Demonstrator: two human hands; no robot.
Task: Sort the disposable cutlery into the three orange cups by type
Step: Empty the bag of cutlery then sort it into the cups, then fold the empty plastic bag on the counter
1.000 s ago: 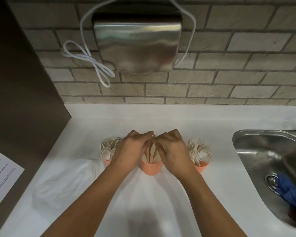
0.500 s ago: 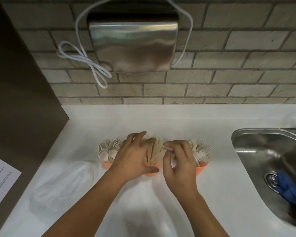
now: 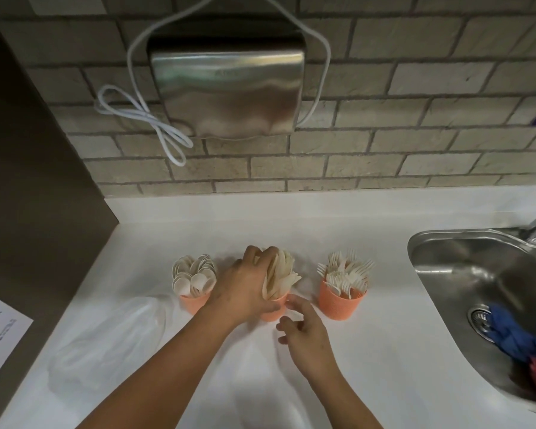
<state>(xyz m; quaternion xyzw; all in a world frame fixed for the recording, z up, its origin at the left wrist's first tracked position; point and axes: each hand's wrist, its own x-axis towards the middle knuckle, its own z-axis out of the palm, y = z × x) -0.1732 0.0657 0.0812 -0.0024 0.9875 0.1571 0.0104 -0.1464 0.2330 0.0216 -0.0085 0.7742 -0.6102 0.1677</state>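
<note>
Head view: 3 cups in row on table [image 3: 384, 351]: spoon cup [image 3: 194, 304] left, knife cup [image 3: 276, 314] middle, fork cup [image 3: 339, 306] right. Left hand [image 3: 245, 286] grips knives [image 3: 283, 274], upright, fanning right. Right hand [image 3: 304, 332] empty, fingers loose, just before knife cup. Left hand nearer; sorting looks nearly done.

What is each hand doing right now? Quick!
Left hand: gripping the knives in the middle cup.
Right hand: open, holding nothing.
</note>
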